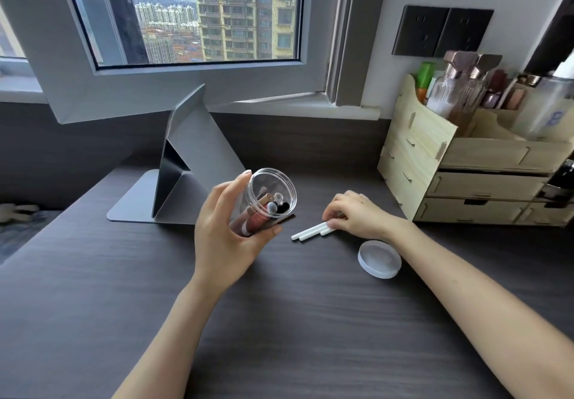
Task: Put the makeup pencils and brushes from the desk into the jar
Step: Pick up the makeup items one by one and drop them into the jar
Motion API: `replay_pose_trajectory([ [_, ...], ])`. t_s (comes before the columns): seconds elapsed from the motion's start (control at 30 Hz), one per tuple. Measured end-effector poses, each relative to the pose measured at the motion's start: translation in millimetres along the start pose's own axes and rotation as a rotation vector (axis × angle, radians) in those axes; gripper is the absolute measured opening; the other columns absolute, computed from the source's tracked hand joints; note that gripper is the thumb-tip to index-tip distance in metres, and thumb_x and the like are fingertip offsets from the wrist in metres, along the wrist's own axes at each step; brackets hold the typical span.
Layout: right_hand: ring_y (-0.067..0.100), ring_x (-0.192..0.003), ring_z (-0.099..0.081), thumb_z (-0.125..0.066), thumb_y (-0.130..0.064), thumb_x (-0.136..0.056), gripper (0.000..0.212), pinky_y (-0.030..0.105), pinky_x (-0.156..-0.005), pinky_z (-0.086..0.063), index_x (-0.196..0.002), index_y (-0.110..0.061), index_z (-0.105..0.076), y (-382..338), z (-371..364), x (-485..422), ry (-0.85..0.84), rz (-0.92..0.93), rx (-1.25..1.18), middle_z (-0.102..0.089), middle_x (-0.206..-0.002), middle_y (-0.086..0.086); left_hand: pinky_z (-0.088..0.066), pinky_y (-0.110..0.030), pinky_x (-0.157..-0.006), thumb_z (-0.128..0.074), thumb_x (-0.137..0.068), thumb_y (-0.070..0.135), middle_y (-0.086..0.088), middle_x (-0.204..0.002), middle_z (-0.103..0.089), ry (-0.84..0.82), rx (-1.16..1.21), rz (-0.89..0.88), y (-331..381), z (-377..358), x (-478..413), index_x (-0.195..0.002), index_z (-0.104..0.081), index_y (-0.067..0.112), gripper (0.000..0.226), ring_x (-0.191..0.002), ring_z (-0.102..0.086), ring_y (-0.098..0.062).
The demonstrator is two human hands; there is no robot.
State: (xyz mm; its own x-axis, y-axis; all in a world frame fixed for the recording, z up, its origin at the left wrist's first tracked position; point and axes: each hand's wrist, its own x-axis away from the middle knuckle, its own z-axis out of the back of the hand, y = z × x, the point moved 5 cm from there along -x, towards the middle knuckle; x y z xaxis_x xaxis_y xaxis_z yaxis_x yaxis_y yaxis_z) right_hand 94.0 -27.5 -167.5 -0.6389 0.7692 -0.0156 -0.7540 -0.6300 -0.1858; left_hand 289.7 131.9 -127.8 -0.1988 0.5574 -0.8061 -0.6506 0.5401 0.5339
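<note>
My left hand holds a clear plastic jar just above the dark desk, tilted so its mouth faces to the right. Inside lie several pencils and brushes, pink, brown and black. To the right, my right hand rests on the desk with its fingers closed around the ends of three white brush handles, which lie side by side on the desk and point left toward the jar. The brush heads are hidden under the hand.
The jar's white round lid lies flat near my right wrist. A grey folding stand stands behind the jar. A wooden organiser with drawers and bottles fills the right side. An open window frame hangs over the back of the desk.
</note>
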Motion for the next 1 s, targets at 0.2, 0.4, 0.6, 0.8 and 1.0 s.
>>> replay_pose_trajectory([
  [0.2, 0.012, -0.095, -0.045, -0.061, -0.030, -0.086, 0.009, 0.025, -0.084, -0.035, -0.094, -0.029, -0.061, 6, -3, -10, -0.111, 0.038, -0.156, -0.056, -0.094, -0.006, -0.035, -0.003, -0.089, -0.090, -0.056, 0.016, 0.001, -0.115, -0.054, -0.031, -0.071, -0.007, 2, -2, 1, -0.127, -0.052, 0.007, 0.082, -0.104, -0.049, 0.002],
  [0.4, 0.006, -0.071, -0.050, -0.064, -0.023, -0.085, 0.007, 0.018, -0.064, -0.038, -0.088, -0.028, -0.062, 12, -7, -11, -0.164, -0.014, -0.419, -0.056, -0.078, -0.013, -0.036, -0.006, -0.091, -0.086, -0.058, 0.030, 0.005, -0.115, -0.054, -0.044, -0.105, -0.013, 2, -4, 2, -0.129, -0.051, 0.014, 0.081, -0.103, -0.050, 0.000],
  [0.6, 0.005, -0.065, -0.047, -0.064, -0.022, -0.085, 0.014, 0.018, -0.062, -0.038, -0.076, -0.033, -0.064, 12, -8, -9, -0.104, -0.014, -0.487, -0.057, -0.069, -0.011, -0.038, -0.010, -0.092, -0.084, -0.059, 0.032, 0.008, -0.116, -0.054, -0.035, -0.104, -0.003, 2, -4, 1, -0.129, -0.050, 0.017, 0.079, -0.103, -0.052, -0.005],
  [0.8, 0.013, -0.072, -0.049, -0.059, -0.021, -0.089, 0.014, 0.025, -0.068, -0.040, -0.086, -0.033, -0.065, 8, 52, 35, 0.484, -0.007, -0.749, -0.059, -0.076, 0.011, -0.043, -0.018, -0.091, -0.084, -0.059, 0.032, 0.005, -0.115, -0.055, -0.037, -0.109, 0.006, 1, -4, 1, -0.130, -0.050, 0.018, 0.080, -0.103, -0.055, -0.012],
  [1.0, 0.019, -0.075, -0.056, -0.057, -0.004, -0.087, 0.022, 0.026, -0.069, -0.045, -0.103, -0.011, -0.071, -66, 105, 83, 0.637, 0.331, -0.235, -0.065, -0.080, 0.008, -0.038, -0.005, -0.091, -0.089, -0.057, 0.020, -0.003, -0.115, -0.057, -0.079, -0.080, -0.012, 6, -10, 3, -0.128, -0.053, 0.011, 0.080, -0.104, -0.054, -0.012],
])
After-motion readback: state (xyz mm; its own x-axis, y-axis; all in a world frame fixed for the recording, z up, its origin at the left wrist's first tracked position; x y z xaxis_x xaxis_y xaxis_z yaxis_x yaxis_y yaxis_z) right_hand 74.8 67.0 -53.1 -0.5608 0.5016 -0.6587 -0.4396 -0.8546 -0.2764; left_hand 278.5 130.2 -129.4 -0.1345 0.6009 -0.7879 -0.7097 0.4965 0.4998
